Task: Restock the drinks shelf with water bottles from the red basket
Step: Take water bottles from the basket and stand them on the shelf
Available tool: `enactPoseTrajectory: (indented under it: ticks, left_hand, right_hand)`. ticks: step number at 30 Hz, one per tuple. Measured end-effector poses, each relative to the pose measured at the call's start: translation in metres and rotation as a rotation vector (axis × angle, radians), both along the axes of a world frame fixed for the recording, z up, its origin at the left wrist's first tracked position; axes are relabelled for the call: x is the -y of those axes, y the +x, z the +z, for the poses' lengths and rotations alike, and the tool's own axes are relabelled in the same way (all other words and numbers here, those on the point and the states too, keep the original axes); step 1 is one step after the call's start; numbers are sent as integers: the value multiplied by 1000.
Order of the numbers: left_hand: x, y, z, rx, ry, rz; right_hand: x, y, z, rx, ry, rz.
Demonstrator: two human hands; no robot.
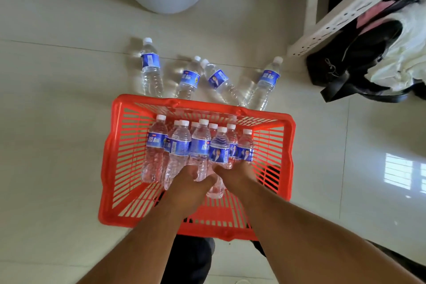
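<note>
Both your hands are down in the basket, at the near ends of the bottles. Your left hand curls round the base of one bottle, thumb lying across it. Your right hand sits just beside it on the base of the next bottle; its fingers are tucked under and hidden, so I cannot tell whether it grips or only touches.

The bottles in the basket stand packed together with caps pointing away from your hands, which leaves the bases nearest you. That is probably why you take them from the bottom end, one for each hand, to carry two per trip.

Count: about ten caps show in the basket, though the back ones overlap and the number may be off by one. Four more bottles stand on the floor just beyond the basket's far rim, past your fingertips; two of them lean together at the necks. I'd judge they are staged there on the way out.

No drinks shelf is recognisable here. A perforated white rack and a black bag lie well off to your right hand's side.
</note>
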State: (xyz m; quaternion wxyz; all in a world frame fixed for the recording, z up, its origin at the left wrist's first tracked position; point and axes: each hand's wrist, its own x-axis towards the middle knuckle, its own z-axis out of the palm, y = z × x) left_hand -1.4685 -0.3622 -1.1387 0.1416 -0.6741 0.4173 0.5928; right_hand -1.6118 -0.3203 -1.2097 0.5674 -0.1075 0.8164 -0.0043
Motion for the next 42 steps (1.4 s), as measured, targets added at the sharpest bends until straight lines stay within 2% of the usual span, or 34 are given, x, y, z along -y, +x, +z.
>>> enactPoseTrajectory:
  ticks: [4,9,13,16,22,35,42]
  left_hand:
    - [0,0,-43,-15,12,-15]
    - [3,0,-75,-20,24,-16]
    - [2,-4,-73,-17,36,-7]
    - [0,-7,-48,-33,24,-14]
    - [8,-11,70,-26,-21,-9]
    - [47,-27,423,-179,-223,133]
    - [76,-46,577,-294,-420,198]
  right_hand:
    - [0,10,-48,18,27,-17]
    - [-6,16,-80,-7,74,-51]
    - [-10,16,-79,-43,48,-45]
    - [-9,13,-51,-63,40,-42]
    - [-9,-4,76,-15,-19,-71]
    - [56,-47,472,-6,-411,94]
    - [92,-68,623,-74,-660,227]
